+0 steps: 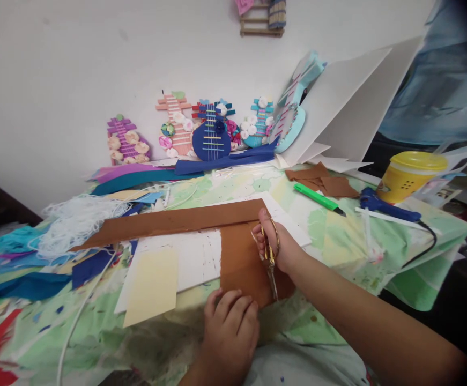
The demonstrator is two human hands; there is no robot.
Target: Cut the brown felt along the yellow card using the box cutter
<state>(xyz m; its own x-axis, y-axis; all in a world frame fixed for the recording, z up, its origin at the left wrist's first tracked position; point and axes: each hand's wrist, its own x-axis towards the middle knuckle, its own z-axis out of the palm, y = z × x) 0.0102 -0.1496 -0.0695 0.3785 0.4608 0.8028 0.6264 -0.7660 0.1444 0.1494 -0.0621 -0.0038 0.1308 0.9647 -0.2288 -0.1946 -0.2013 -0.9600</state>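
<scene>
Right hand (283, 252) grips scissors (271, 265), tips at six o'clock over brown cloth (238, 260); left hand (231, 327) on its edge, grip hidden. Strip (177, 220) at ten o'clock looks cut; this piece, unfinished.

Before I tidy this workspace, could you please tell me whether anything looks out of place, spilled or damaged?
The white string on the left looks untidy: it lies in a loose tangle, not wound up. Small dark marks dot the tablecloth nearby; I cannot tell whether they're stains or scraps.
</scene>
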